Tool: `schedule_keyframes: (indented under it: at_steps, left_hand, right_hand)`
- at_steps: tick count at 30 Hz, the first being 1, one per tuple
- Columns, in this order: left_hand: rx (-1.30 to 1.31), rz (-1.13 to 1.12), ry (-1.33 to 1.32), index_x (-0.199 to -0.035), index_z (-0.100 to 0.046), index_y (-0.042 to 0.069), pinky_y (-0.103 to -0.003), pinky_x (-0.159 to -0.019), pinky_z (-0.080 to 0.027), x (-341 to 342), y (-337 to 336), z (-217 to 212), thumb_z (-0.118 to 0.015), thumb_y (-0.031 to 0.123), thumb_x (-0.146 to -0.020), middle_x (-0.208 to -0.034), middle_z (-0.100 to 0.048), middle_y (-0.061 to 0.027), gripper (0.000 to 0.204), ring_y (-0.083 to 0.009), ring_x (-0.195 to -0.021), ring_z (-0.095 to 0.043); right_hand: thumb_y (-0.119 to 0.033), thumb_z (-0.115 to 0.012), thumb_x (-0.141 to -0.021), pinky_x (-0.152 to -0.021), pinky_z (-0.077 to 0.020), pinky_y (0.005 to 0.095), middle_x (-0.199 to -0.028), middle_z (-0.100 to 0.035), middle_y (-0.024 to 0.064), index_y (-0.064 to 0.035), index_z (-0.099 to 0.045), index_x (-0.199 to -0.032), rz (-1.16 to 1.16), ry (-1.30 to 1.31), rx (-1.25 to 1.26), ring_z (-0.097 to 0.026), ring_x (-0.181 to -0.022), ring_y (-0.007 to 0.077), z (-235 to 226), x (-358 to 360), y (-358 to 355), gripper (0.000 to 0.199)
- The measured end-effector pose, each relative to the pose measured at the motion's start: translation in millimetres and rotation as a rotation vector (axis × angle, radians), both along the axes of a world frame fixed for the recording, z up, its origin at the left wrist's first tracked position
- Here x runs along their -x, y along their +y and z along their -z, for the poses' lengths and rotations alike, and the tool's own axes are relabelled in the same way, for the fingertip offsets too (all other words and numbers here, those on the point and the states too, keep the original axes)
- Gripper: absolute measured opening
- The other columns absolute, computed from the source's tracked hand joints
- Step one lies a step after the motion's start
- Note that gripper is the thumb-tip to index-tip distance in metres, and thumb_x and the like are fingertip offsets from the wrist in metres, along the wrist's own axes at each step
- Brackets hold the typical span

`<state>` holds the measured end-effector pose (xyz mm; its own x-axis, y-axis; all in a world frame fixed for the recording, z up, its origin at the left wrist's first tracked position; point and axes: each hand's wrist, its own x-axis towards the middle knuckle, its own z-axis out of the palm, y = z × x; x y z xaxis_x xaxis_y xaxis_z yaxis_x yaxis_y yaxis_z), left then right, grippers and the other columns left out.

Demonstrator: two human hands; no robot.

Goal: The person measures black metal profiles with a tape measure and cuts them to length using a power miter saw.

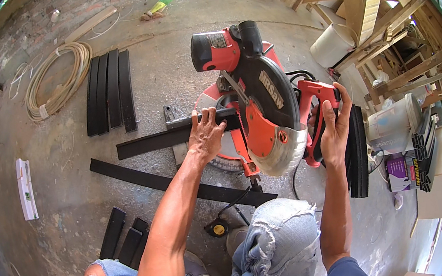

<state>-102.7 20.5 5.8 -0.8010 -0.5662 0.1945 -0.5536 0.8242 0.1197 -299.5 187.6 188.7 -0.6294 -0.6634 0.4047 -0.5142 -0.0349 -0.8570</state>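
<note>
A red and black miter saw [259,87] stands on the floor in front of me, its round blade guard over the cutting bed. My right hand [335,125] wraps around the saw's red handle [314,125]. On the bed, my left hand [206,134] presses down a black channel-shaped strip [148,143], thumb on it and fingers curled over toward the grey fence [176,121]. The strip's right end lies by the blade area, partly hidden by the guard. A longer black strip [141,174] lies on the floor below, passing behind my left forearm.
Several cut black strips [107,94] lie beyond to the left. Short black pieces [113,232] and a tape measure [218,227] rest near my legs. A coiled hose [30,88], white strips [26,189], long black strips [356,158], buckets [394,124] and stacked timber [354,0] surround me.
</note>
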Motion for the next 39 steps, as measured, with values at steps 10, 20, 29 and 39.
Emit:
schedule_keyframes:
  at_steps: [10, 20, 29, 39]
  left_hand:
    - [-0.023, -0.021, -0.039, -0.127, -0.072, 0.021, -0.057, -0.116, -0.023, 2, 0, -1, -0.076, 0.026, -0.085, -0.13, -0.048, -0.0131, 0.042, -0.0292, -0.135, -0.038]
    - [-0.038, -0.021, -0.062, -0.127, -0.072, 0.021, -0.056, -0.116, -0.023, 2, 0, -5, -0.077, 0.025, -0.085, -0.129, -0.048, -0.0127, 0.043, -0.0287, -0.134, -0.039]
    - [-0.046, 0.024, -0.037, -0.13, -0.07, 0.022, -0.054, -0.113, -0.025, -2, -5, -2, -0.075, 0.029, -0.087, -0.135, -0.048, -0.0133, 0.043, -0.0286, -0.135, -0.039]
    - [-0.024, 0.04, -0.042, -0.131, -0.069, 0.023, -0.054, -0.112, -0.026, -5, -5, -2, -0.073, 0.031, -0.089, -0.133, -0.048, -0.0126, 0.043, -0.0286, -0.135, -0.038]
  right_hand:
    - [-0.025, -0.051, -0.11, -0.069, -0.0478, 0.0254, -0.087, -0.06, 0.0019, -0.0132, -0.04, -0.151, 0.012, -0.034, -0.01, -0.055, -0.074, 0.0084, 5, -1, 3, 0.044]
    - [-0.028, -0.048, -0.111, -0.07, -0.0479, 0.0249, -0.089, -0.061, 0.002, -0.0134, -0.041, -0.148, 0.025, -0.052, 0.019, -0.055, -0.076, 0.0072, 10, 2, 5, 0.041]
    - [-0.032, -0.047, -0.111, -0.062, -0.0449, 0.0226, -0.08, -0.056, -0.0009, -0.0131, -0.039, -0.146, -0.005, -0.068, -0.03, -0.051, -0.067, 0.0058, 2, 2, 2, 0.041]
    - [-0.032, -0.048, -0.111, -0.061, -0.0431, 0.0221, -0.078, -0.053, -0.0028, -0.013, -0.039, -0.147, -0.009, -0.074, -0.018, -0.048, -0.067, 0.0045, 1, 6, -2, 0.041]
